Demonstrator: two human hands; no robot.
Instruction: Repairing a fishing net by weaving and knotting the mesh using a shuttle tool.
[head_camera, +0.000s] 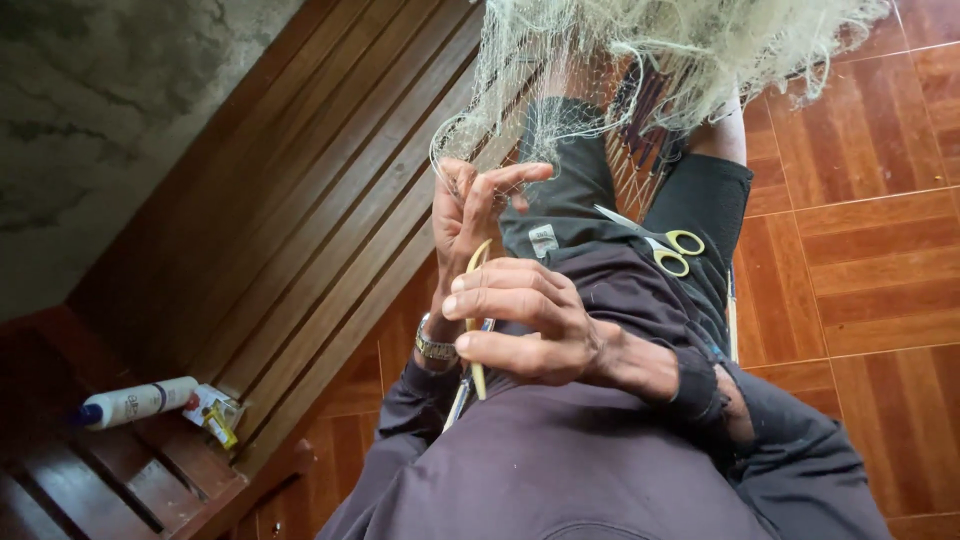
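Note:
My left hand (468, 208), with a metal watch (435, 348) on its wrist, pinches the mesh of a pale green fishing net (640, 55) between raised fingers. Just below it, my right hand (525, 325) is closed around a slim yellow netting needle (478, 382), whose tip curves up toward the left palm. The net hangs down from above over my knees in dark trousers. Scissors with yellow handles (665, 248) lie on my lap, apart from both hands.
A slatted wooden bench (300, 200) runs along my left side. On its near end lie a white bottle with a blue cap (135, 402) and a small packet (212, 412). Brown wood-patterned floor tiles (860, 250) lie to the right, and a rough grey wall (90, 110) stands behind the bench.

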